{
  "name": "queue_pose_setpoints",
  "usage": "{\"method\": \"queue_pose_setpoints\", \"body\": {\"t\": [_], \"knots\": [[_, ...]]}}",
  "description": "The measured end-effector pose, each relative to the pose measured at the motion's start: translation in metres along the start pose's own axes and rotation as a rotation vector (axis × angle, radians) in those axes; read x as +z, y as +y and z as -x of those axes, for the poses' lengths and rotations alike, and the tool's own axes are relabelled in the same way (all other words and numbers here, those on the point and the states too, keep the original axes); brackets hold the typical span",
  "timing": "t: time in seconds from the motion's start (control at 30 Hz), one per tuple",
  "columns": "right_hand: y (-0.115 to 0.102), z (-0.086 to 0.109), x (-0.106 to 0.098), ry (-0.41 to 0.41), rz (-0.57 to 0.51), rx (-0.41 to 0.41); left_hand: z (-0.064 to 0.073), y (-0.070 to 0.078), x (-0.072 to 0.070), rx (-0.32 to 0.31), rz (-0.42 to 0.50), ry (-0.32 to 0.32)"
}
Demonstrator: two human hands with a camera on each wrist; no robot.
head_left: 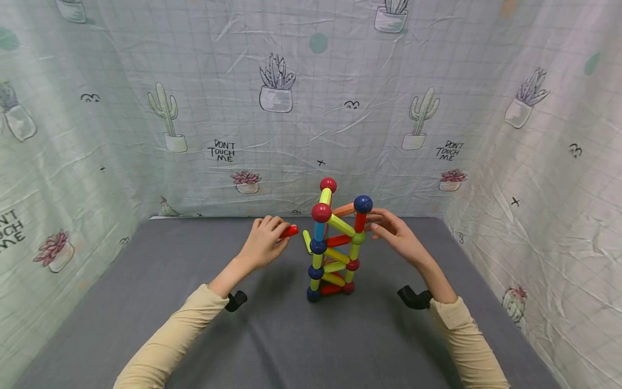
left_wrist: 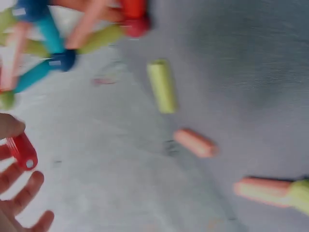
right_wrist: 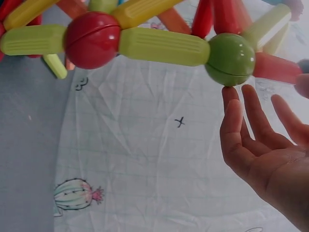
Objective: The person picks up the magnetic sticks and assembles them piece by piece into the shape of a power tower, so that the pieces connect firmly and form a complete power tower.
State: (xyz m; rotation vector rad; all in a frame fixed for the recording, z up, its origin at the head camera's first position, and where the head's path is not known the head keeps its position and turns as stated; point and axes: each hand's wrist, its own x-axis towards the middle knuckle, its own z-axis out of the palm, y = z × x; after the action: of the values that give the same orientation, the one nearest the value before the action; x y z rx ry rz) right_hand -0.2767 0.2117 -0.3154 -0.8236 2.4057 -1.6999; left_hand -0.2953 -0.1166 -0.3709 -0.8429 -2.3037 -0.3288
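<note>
A tower of coloured magnetic rods and balls (head_left: pixel 318 247) stands upright on the grey table. To its left, my left hand (head_left: pixel 264 242) pinches a red magnetic rod (head_left: pixel 290 231) between thumb and fingers, apart from the tower. In the left wrist view one end of this red rod (left_wrist: pixel 23 152) points outward. My right hand (head_left: pixel 396 235) is at the tower's right side, fingers loosely extended. The right wrist view has its fingertips right at a green ball (right_wrist: pixel 231 60), the thumb near a red rod (right_wrist: pixel 276 68) above that ball. A blue ball (head_left: pixel 363 204) tops this corner.
Behind the tower lie a loose yellow-green rod (left_wrist: pixel 163 87) and an orange rod (left_wrist: pixel 195 143). Another orange rod (left_wrist: pixel 260 191) lies end to end with a yellow-green one (left_wrist: pixel 300 195). A cactus-print curtain (head_left: pixel 291 135) hangs round the back and sides of the table (head_left: pixel 184 259).
</note>
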Motion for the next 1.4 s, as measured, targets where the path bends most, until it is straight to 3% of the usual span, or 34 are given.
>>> {"method": "queue_pose_setpoints", "body": {"t": [0.13,0.3,0.4,0.53,0.7,0.87,1.03,1.2,1.4], "knots": [[-0.006,0.001,0.000,0.026,-0.008,-0.028,-0.019,0.015,-0.030,-0.021,0.089,0.137],[-0.014,0.000,0.001,0.082,-0.011,-0.072,-0.044,0.042,-0.062,0.041,0.194,0.265],[-0.019,-0.002,0.003,0.118,-0.010,-0.103,-0.057,0.063,-0.074,0.108,0.250,0.339],[-0.024,-0.003,0.005,0.148,0.001,-0.131,-0.070,0.085,-0.078,0.177,0.282,0.380],[-0.026,-0.002,0.010,0.151,0.006,-0.161,-0.079,0.098,-0.070,0.199,0.292,0.340],[-0.026,-0.001,0.014,0.138,0.013,-0.167,-0.081,0.098,-0.059,0.186,0.323,0.275],[-0.027,0.000,0.016,0.139,0.013,-0.161,-0.082,0.098,-0.057,0.171,0.296,0.254],[-0.030,-0.001,0.016,0.147,0.027,-0.174,-0.086,0.105,-0.059,0.136,0.118,0.238],[-0.031,-0.001,0.017,0.156,0.014,-0.187,-0.090,0.115,-0.059,0.082,-0.181,0.149]]}}
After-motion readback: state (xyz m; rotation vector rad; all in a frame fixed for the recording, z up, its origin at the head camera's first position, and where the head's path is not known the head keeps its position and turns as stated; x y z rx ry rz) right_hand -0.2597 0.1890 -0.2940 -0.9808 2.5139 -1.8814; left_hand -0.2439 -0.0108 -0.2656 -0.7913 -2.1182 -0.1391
